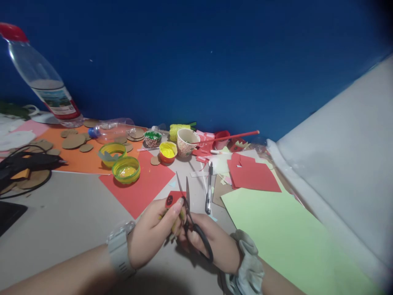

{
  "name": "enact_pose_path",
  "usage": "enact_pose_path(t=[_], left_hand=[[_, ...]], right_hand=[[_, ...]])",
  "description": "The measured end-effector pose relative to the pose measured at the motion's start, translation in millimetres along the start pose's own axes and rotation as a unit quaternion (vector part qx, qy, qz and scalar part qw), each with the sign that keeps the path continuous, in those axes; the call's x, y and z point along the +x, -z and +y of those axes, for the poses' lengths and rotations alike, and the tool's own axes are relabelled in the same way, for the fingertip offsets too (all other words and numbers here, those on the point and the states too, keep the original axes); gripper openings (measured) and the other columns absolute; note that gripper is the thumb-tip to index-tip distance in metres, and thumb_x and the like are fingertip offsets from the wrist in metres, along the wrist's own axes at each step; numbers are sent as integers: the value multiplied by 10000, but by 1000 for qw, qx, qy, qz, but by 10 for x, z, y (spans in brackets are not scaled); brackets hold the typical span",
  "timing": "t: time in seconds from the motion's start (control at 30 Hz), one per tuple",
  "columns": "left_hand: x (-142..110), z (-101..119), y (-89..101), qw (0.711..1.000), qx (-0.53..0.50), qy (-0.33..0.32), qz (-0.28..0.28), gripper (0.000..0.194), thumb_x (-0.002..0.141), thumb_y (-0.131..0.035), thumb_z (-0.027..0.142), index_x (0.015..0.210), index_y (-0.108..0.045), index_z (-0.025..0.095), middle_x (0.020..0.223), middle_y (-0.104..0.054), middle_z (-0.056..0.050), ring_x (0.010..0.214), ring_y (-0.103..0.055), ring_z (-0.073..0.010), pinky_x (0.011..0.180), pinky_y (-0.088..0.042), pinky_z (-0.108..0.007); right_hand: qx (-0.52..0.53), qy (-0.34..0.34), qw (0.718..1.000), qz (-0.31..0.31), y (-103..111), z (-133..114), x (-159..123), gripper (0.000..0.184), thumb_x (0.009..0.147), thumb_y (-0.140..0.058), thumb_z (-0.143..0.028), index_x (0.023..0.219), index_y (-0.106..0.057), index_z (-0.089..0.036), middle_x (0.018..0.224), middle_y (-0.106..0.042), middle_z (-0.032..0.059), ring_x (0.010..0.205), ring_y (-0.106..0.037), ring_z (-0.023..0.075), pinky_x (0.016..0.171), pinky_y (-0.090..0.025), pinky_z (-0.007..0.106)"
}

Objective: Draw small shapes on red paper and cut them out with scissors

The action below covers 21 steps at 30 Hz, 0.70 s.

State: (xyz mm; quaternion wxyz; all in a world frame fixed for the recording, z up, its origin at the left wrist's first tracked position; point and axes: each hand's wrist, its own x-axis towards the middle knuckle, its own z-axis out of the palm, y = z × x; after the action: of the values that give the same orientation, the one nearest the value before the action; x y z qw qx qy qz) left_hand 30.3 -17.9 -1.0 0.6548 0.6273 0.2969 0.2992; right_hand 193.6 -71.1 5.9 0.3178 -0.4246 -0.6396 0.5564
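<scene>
My left hand pinches a small piece of red paper with a dark drawn mark near its left corner. A greenish-yellow item shows in part beneath that hand's fingers; its kind is hidden. Fingers of my right hand are wrapped round the black handles of a pair of scissors. The scissor blades point away from me and stand apart, right at the right edge of the red paper. Both hands are close together above the grey table.
Red sheets and a large light-green sheet lie to the right, near a pen. Behind stand a paper cup, paint cups and yellow-green bowls. A glue gun and a tall bottle are left.
</scene>
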Motion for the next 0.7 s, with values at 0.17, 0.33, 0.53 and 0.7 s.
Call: enact_pose_path(t=[0.17, 0.33, 0.53, 0.7], left_hand=[[4, 7, -1, 1000, 9, -8, 1, 507, 994, -348, 430, 572, -468, 177, 524, -511, 25, 512, -477, -92, 545, -389, -211], [5, 12, 6, 1000, 12, -4, -2, 514, 992, -339, 450, 575, -467, 178, 531, -521, 23, 518, -489, -93, 544, -392, -211], [6, 7, 3, 1000, 17, -1, 2, 505, 989, -348, 454, 586, -475, 177, 535, -528, 23, 521, -490, -94, 547, -395, -212], [9, 10, -1, 1000, 6, 2, -1, 506, 989, -352, 452, 583, -479, 177, 532, -521, 25, 516, -486, -94, 543, -396, -214]], right_hand=[[-3, 3, 1000, -4, -4, 5, -4, 549, 895, -325, -684, 825, -487, -164, 701, -504, 15, 599, -435, 116, 549, -392, 233], [-6, -6, 1000, -1, -3, 8, -4, 557, 889, -325, -694, 834, -487, -165, 721, -501, 19, 608, -428, 116, 550, -385, 230], [7, 1, 1000, 3, -6, 2, -3, 528, 907, -339, -659, 822, -490, -160, 827, -524, 49, 619, -430, 107, 548, -389, 223], [16, -2, 1000, 2, -11, 12, -12, 514, 913, -348, -645, 843, -498, -158, 791, -510, 36, 605, -416, 104, 528, -376, 215]])
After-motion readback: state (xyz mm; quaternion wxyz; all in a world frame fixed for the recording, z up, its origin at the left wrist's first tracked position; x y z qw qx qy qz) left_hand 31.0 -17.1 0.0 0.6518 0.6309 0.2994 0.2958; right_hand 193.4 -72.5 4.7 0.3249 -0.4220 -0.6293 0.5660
